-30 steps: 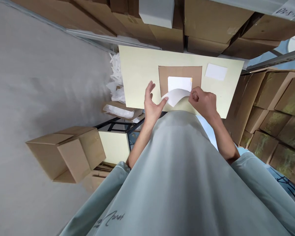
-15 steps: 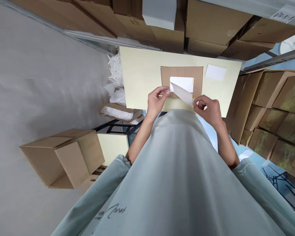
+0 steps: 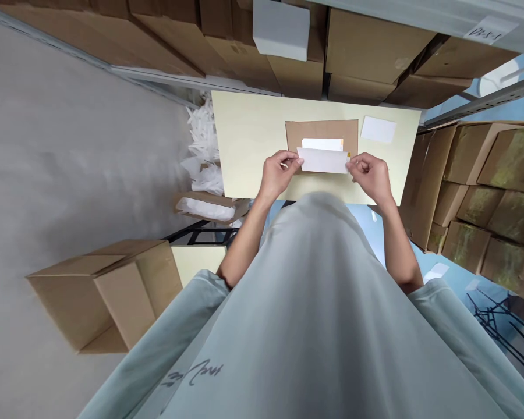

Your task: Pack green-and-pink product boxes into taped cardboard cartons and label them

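Observation:
A white sheet of paper [image 3: 323,160] is stretched between my hands. My left hand [image 3: 280,174] pinches its left end and my right hand [image 3: 370,174] pinches its right end, by a small yellow mark. Behind this sheet, partly covered by it, more white paper [image 3: 322,144] with an orange mark at its right edge lies on a flat brown cardboard piece [image 3: 297,131]. The cardboard rests on the pale yellow table [image 3: 248,145]. Whether the held sheet touches the cardboard I cannot tell.
Another white paper [image 3: 378,129] lies at the table's right. Cardboard boxes [image 3: 378,43] and a white box [image 3: 281,30] fill the shelf behind. Stacked cartons [image 3: 484,209] stand at the right. An open carton [image 3: 126,297] and white packing material [image 3: 203,134] are on the left.
My right hand has risen slightly, bringing the sheet's right end up. The sheet was slanted and curled; now it is nearly level and covers more of the paper behind.

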A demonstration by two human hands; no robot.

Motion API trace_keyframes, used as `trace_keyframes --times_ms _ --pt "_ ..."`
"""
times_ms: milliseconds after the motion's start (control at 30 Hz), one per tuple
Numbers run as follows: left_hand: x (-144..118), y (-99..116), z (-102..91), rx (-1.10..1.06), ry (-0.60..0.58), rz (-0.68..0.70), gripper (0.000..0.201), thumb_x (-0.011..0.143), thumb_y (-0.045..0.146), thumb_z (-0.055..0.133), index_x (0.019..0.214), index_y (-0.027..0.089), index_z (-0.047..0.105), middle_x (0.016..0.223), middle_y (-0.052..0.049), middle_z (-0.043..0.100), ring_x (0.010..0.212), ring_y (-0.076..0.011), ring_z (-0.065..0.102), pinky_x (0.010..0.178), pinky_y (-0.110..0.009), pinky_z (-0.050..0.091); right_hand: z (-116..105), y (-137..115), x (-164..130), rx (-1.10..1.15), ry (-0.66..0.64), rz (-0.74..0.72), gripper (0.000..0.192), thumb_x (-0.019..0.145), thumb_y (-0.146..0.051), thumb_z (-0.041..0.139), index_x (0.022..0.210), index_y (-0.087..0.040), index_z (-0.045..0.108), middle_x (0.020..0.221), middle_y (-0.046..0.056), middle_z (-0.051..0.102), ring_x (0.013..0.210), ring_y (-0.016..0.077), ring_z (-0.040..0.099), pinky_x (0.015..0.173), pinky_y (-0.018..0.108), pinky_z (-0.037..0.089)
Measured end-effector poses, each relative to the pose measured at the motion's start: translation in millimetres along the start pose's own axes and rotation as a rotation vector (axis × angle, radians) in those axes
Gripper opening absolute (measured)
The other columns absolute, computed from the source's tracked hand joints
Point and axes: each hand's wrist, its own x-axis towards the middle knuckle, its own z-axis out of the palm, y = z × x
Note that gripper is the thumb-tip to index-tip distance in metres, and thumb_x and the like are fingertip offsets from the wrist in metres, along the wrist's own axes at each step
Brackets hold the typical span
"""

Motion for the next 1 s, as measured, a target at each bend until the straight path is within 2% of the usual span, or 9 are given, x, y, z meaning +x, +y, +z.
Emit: trace_keyframes --times_ms 167,333,667,1000 --pt "27.9 -12.2 3.1 0.072 -0.015 0.01 0.016 0.093 0.037 0.085 0.09 0.023 0.078 0.098 -0.007 0.081 0.085 -0.0209 0.068 0.082 -0.035 0.059 11.8 32.7 41.8 -0.005 0.008 -0.05 0.022 0.097 -0.042 0.08 0.087 -0.024 0.074 0.084 0.002 0.073 0.084 0.0202 0.067 0.083 0.037 0.057" --pt "42.8 -28.9 13.4 0.064 -0.018 -0.024 0.01 0.09 0.031 0.085 0.089 0.023 0.078 0.093 -0.007 0.08 0.09 -0.0248 0.07 0.088 -0.039 0.06 17.3 55.0 63.2 -0.028 -0.023 -0.065 0.012 0.094 -0.028 0.079 0.085 -0.023 0.074 0.096 0.006 0.078 0.094 0.0224 0.071 0.091 0.041 0.059" --pt "41.0 -46.2 29.4 0.073 0.038 -0.057 0.007 0.09 0.028 0.082 0.087 0.024 0.077 0.094 -0.006 0.076 0.081 -0.0205 0.064 0.084 -0.037 0.058 27.8 77.3 71.7 -0.119 -0.033 -0.042 0.012 0.096 -0.026 0.076 0.084 -0.024 0.073 0.098 0.007 0.076 0.095 0.0242 0.066 0.093 0.043 0.058" --pt "41.2 -55.8 36.1 0.053 0.073 -0.06 0.024 0.09 0.045 0.085 0.083 0.025 0.074 0.093 -0.006 0.075 0.077 -0.0199 0.062 0.081 -0.037 0.057 32.5 80.0 72.7 -0.226 -0.003 -0.068 0.014 0.099 -0.031 0.074 0.086 -0.025 0.072 0.096 0.005 0.074 0.098 0.0257 0.065 0.105 0.048 0.052"
